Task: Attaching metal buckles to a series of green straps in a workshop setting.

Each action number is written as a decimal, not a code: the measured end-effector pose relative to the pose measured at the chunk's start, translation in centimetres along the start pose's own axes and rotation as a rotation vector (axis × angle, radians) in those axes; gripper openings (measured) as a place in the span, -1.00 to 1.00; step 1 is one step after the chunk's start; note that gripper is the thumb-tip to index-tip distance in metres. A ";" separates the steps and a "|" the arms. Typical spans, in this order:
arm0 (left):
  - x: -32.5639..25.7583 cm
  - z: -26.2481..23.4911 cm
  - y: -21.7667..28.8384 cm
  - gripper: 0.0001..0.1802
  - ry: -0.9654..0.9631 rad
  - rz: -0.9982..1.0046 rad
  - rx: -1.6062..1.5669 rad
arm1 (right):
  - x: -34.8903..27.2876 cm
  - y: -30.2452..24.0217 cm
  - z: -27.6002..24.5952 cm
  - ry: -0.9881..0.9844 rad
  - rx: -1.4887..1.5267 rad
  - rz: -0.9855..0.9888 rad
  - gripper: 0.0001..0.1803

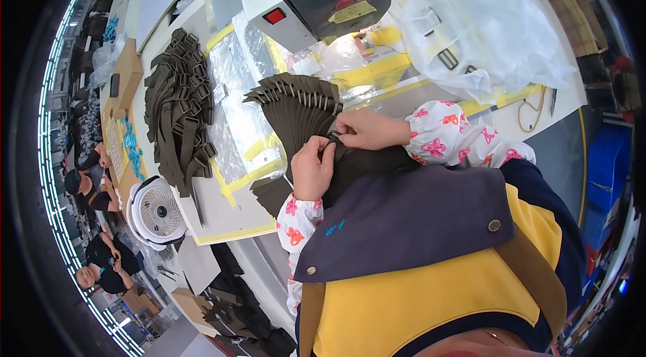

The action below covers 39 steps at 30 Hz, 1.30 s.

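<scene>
My left hand and my right hand meet at the middle of the table, fingers pinched on a dark olive webbing strap and its small slide buckle. My fingers partly hide the buckle and the strap end. Just beyond my hands, a fanned stack of olive straps lies with a row of metal-looking buckles along its far edge. More dark webbing spreads under my right wrist, toward my apron. Farther left rests a heap of similar straps, buckles fitted on them.
A grey and white machine with a red switch stands at the back. To its right, a clear plastic bag holds loose buckles. Yellow tape crosses the table. A white fan sits left; other people work beyond it.
</scene>
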<state>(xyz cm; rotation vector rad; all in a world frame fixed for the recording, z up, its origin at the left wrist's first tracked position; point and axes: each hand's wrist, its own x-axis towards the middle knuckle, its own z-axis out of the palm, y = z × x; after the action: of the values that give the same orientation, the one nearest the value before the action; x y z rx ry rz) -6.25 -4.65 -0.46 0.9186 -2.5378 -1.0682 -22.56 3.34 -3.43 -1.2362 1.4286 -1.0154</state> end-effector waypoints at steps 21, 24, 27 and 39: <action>2.4 1.3 0.8 -0.72 -0.303 -0.139 -0.140 | -4.8 -3.2 -7.2 0.379 0.086 0.055 -0.88; 3.0 2.5 3.7 -0.82 0.260 0.036 -0.299 | -6.7 0.0 -12.4 0.764 -0.377 -0.071 -0.85; 2.3 2.0 3.9 -0.83 0.160 0.226 -0.127 | -9.1 2.2 -15.4 0.827 -0.719 0.052 -0.84; 3.2 4.0 1.2 -0.83 -0.381 0.231 -0.019 | -9.1 4.9 -16.9 0.624 -0.976 0.351 -0.83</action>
<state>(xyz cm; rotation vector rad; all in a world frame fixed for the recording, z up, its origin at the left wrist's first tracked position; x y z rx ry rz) -11.07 -3.78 -2.48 0.4307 -2.8379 -1.2922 -39.78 13.11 -3.59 -1.2639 2.7151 -0.4335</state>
